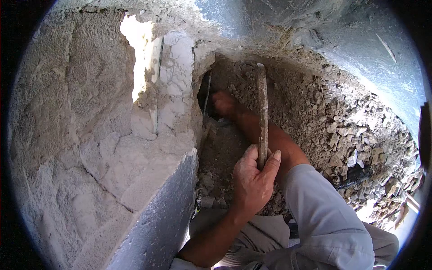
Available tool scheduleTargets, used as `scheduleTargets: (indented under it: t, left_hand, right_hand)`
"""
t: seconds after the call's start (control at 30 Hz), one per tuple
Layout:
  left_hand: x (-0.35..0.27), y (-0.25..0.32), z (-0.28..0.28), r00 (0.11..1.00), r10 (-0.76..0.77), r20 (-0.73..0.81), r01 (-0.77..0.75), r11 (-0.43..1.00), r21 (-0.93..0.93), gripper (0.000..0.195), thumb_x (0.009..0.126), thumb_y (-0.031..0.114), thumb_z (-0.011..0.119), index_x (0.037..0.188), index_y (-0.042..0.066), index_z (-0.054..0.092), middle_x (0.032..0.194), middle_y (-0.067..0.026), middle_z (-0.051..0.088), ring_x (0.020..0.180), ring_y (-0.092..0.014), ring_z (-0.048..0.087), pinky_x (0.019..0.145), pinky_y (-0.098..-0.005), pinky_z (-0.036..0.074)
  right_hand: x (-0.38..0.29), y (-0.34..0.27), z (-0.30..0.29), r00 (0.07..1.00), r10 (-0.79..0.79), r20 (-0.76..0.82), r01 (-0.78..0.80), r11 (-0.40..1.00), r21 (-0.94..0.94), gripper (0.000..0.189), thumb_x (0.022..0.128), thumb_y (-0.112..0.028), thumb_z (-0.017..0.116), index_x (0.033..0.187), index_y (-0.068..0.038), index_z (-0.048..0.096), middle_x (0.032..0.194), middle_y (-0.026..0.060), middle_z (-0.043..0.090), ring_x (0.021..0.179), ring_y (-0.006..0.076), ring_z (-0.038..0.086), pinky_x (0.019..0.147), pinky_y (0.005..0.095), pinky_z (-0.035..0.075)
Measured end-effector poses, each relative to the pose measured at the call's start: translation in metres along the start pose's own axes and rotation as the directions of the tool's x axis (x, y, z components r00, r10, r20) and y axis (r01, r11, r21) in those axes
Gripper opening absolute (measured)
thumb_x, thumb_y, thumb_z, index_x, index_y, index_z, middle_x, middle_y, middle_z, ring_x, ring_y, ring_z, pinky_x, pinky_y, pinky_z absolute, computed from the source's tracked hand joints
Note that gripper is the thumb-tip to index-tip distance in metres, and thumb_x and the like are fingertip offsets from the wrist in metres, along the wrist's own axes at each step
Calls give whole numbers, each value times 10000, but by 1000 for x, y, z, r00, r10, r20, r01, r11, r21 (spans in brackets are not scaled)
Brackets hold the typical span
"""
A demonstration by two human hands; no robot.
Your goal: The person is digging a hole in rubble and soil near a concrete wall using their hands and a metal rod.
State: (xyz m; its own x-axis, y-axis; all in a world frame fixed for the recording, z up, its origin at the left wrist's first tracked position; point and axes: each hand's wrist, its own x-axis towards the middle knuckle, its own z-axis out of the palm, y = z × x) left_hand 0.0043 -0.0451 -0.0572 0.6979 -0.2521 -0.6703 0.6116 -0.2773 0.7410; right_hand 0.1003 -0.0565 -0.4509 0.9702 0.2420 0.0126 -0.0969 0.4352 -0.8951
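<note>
My left hand (254, 180) is closed around the lower end of a worn wooden tool handle (262, 111), which stands up the picture and passes over my right forearm. The handle's far end lies at the dirt near the top of the dug hollow; no tool head can be made out there. My right hand (223, 104) reaches into a dark recess at the left side of the hollow, beside a thin rod (207, 94). Its fingers are in shadow, and I cannot tell whether they hold anything.
A rough plastered wall (101, 135) with a bright hole and a crack fills the left. Its painted edge (162, 209) borders the hollow. Loose rubble (351, 135) slopes up at the right, below a blue-grey painted surface (364, 44).
</note>
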Motion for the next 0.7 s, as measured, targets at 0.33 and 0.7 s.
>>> scheduleTargets:
  t: [0.33,0.7]
  left_hand:
    - [0,3,-5,999,-34,-34,31,996,-80,197,981,184,643,843,103,527,617,76,445,482,-12,402,418,-218,320]
    - [-3,9,3,1000,-21,2,22,1000,-9,201,975,187,655,846,93,533,632,73,461,510,-17,415,439,-216,338]
  right_hand:
    - [-9,-85,28,974,-201,-103,88,757,-648,96,780,-119,649,804,-34,687,807,180,651,753,359,631,698,465,526]
    - [7,-22,13,998,-29,53,60,623,-780,141,815,-154,637,753,-27,642,754,130,572,657,288,547,648,406,477]
